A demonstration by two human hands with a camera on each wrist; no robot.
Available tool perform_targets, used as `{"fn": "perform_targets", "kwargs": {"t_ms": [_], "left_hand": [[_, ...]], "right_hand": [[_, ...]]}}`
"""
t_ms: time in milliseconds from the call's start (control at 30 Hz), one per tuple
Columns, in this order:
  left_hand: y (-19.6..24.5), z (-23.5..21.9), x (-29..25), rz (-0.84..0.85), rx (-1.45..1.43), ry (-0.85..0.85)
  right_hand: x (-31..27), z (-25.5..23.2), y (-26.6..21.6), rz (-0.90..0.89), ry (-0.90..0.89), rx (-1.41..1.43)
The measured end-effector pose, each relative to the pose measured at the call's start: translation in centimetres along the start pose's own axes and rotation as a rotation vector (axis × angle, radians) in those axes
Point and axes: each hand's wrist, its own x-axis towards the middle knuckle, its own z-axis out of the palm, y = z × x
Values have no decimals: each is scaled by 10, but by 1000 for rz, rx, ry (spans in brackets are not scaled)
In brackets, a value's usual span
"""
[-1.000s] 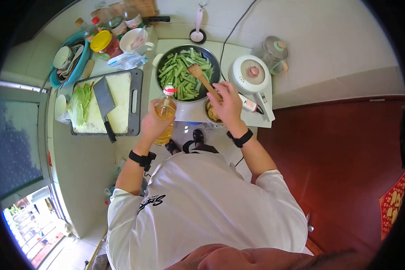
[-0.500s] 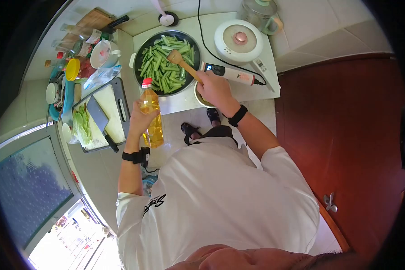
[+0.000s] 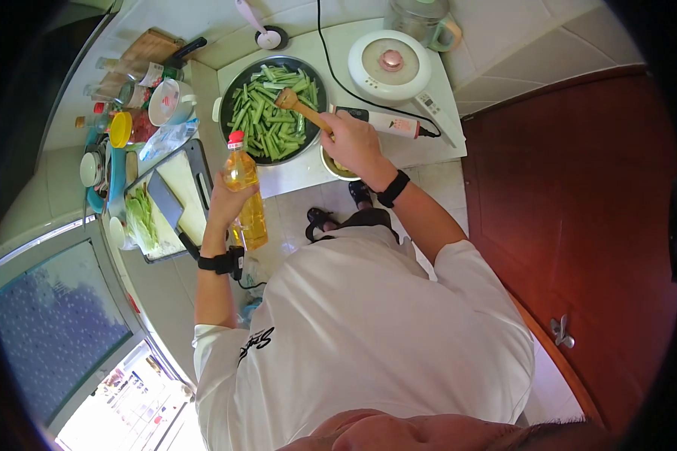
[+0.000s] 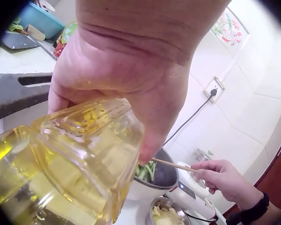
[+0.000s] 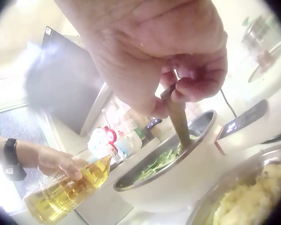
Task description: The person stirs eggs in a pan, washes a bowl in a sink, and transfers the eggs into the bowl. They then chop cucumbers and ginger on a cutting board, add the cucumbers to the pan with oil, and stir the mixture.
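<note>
My left hand grips a clear plastic bottle of yellow oil around its upper part, by the near left side of an electric pot. The bottle's red cap points toward the pot. Cut green beans fill the pot. In my right hand is the handle of a wooden spatula, whose blade lies over the beans. Seen from the right wrist, thumb and fingers pinch the handle's end above the pot's rim.
Below my right hand stands a metal bowl of pale yellow pieces. To the left lies a cutting board with a cleaver and leafy greens. A white lidded cooker is at the back right, with a black cord beside it.
The head view has turned, shifting the counter leftward and up. My right fingers have closed more tightly on the spatula handle. The left hand keeps its hold on the bottle.
</note>
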Motion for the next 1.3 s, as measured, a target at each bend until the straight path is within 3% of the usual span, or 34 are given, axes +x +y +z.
{"fn": "perform_targets", "kwargs": {"t_ms": [1300], "left_hand": [[27, -15, 6, -26, 55, -26]], "right_hand": [[6, -1, 8, -33, 37, 82]]}}
